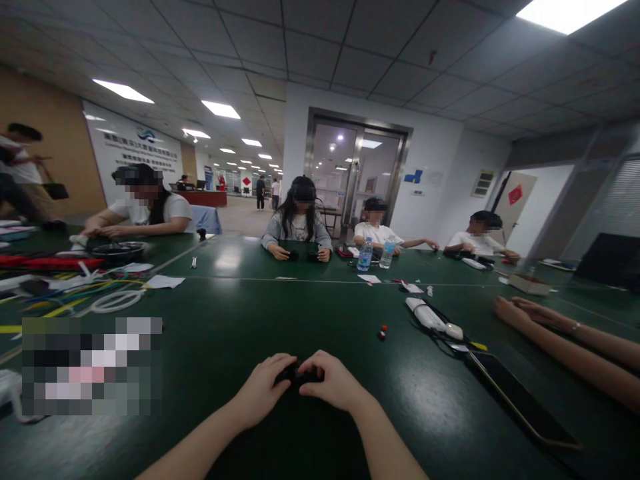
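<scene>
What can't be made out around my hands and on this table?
All in the head view:
Black object: full shape, partly hidden by the left hand and right hand.
Small red-and-black item: too small to identify.
Pixelated patch: blurring hides what's beneath.
Neighbour's forearms: cut off by the right edge.

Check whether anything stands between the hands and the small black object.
Nothing visible does: the left hand and right hand already have their fingers on the small black object. The small red-and-black item lies apart, beyond the right hand.

1 head view — forward, downward, across table (pixel 310 310)
</scene>
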{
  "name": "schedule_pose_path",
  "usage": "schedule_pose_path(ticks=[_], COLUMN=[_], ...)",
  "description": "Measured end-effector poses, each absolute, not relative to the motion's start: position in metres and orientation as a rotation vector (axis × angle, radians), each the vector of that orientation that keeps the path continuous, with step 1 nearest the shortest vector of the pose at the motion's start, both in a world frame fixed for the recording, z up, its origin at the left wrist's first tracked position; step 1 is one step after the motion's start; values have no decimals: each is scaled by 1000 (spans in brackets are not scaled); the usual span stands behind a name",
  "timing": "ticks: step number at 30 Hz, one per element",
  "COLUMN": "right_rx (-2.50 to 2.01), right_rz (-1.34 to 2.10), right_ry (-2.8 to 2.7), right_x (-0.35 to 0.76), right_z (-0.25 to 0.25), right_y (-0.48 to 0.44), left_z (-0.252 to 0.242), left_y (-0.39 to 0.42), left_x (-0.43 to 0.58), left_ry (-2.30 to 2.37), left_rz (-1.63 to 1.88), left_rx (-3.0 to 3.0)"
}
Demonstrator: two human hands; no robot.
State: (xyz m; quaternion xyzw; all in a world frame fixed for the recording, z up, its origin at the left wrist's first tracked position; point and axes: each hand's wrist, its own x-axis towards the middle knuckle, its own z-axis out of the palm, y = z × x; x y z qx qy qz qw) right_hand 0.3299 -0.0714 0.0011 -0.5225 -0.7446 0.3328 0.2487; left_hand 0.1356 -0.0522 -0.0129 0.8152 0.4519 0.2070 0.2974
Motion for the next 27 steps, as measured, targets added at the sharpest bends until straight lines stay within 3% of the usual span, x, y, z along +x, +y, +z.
schedule_pose_path(ticks=[19,27], right_rx=[-1395,-1237], right_rz=[747,799], right_ry=[-2056,-1177], right_x=[317,338], right_z=[-3,-13], right_y=[-74,-51], left_z=[-15,-12], left_y=[-54,-53], left_x=[136,134], left_ry=[1181,1190], left_rz=[642,601], left_rx=[2060,2030])
